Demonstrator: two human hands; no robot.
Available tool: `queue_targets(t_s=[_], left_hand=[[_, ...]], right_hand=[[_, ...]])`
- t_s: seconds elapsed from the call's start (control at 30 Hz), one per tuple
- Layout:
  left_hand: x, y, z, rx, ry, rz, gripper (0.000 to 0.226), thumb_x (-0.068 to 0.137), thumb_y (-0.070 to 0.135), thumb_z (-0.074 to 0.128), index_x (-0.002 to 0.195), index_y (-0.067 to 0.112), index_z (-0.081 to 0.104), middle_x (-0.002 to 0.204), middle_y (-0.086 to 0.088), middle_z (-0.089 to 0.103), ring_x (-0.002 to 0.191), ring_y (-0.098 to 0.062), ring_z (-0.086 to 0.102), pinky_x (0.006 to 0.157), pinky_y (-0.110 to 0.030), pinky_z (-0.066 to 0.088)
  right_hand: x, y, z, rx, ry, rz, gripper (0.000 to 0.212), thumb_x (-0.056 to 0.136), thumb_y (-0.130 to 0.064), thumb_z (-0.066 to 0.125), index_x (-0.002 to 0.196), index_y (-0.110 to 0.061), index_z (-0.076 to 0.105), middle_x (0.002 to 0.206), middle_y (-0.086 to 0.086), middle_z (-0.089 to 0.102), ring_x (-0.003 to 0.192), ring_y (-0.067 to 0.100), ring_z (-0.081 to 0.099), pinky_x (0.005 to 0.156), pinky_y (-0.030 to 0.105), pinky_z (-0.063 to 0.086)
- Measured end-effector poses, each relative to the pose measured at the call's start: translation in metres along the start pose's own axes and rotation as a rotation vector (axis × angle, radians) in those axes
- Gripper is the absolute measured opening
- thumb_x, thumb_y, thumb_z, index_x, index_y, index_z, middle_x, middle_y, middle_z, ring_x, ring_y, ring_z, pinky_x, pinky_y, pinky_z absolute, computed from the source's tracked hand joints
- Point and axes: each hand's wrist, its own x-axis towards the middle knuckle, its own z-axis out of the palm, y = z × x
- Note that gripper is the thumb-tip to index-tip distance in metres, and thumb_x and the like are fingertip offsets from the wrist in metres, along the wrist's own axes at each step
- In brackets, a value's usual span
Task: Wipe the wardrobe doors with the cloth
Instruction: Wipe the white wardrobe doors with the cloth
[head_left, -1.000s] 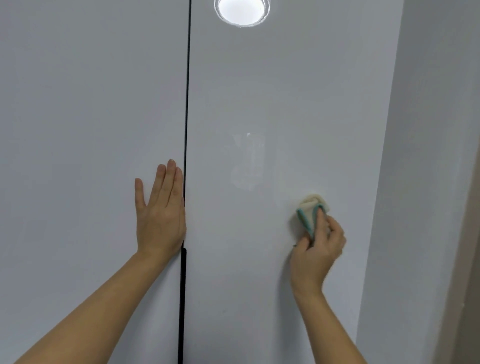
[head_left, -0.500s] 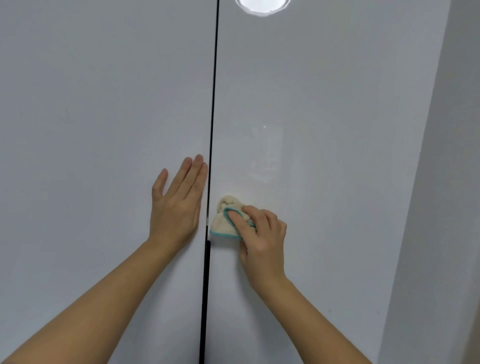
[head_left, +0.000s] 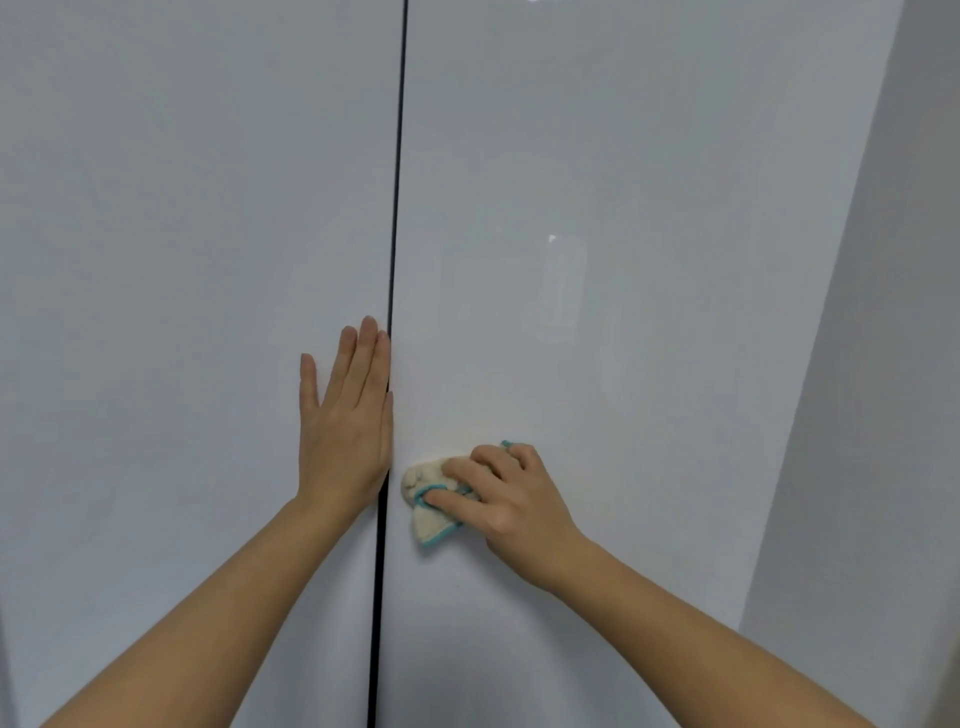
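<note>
- The left door, a glossy pale grey, is filling the view to the left of the left hand's fingers. Its top, bottom and outer edge are running out of frame.
- The left hand is lying flat on that door, palm to the panel. Its fingers are pointing straight up and are pressed together, with one digit at the far left splaying apart from the rest.
- The dark seam between the doors is running just right of those fingers, and the hand's right edge is covering a short stretch of it.
- The cloth, cream with teal edging, is sitting bunched against the right door, just right of the seam and well below the left fingertips. It is poking out to the left of and below the right hand's fingers, and a sliver of teal is showing above the knuckles.
- The right hand is gripping the cloth and pressing it to the panel. Its fingers are curling over the wad and pointing left, so much of the fabric is hidden beneath them.
- The right door is carrying a faint pale reflection above the right fingers, too washed out to identify.
- A grey side wall is standing at the far right, cut off by the frame.
- Both bare forearms are rising from the bottom edge, elbows out of view.
</note>
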Motion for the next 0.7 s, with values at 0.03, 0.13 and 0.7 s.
queue_targets(t_s=[0.03, 0.13, 0.7], left_hand=[[0.0, 0.002, -0.001, -0.001, 0.004, -0.008, 0.055, 0.098, 0.015, 0.026, 0.151, 0.006, 0.016, 0.159, -0.005, 0.012, 0.147, -0.02, 0.009, 0.118, -0.051, 0.006], [-0.001, 0.001, -0.006, 0.008, 0.003, 0.001, 0.054, 0.097, 0.015, 0.028, 0.15, 0.007, 0.022, 0.159, -0.005, 0.017, 0.147, -0.02, 0.014, 0.116, -0.049, 0.011], [0.118, -0.018, -0.036, -0.042, 0.18, -0.079, 0.055, 0.096, 0.017, 0.023, 0.15, 0.007, 0.021, 0.159, -0.004, 0.014, 0.147, -0.018, 0.007, 0.117, -0.048, 0.002]], right_hand=[[0.001, 0.007, -0.003, -0.001, 0.003, -0.02, 0.035, 0.097, -0.005, 0.034, 0.107, -0.027, 0.061, 0.104, -0.001, 0.067, 0.087, 0.02, 0.056, 0.072, 0.033, 0.036], [0.019, 0.031, -0.013, -0.036, 0.059, -0.038, 0.034, 0.095, -0.004, 0.043, 0.108, -0.027, 0.064, 0.106, 0.0, 0.067, 0.089, 0.022, 0.056, 0.07, 0.033, 0.036], [0.105, 0.079, -0.032, -0.081, 0.056, -0.163, 0.039, 0.079, -0.018, 0.06, 0.117, -0.025, 0.058, 0.104, 0.003, 0.067, 0.078, 0.028, 0.057, 0.063, 0.033, 0.037]])
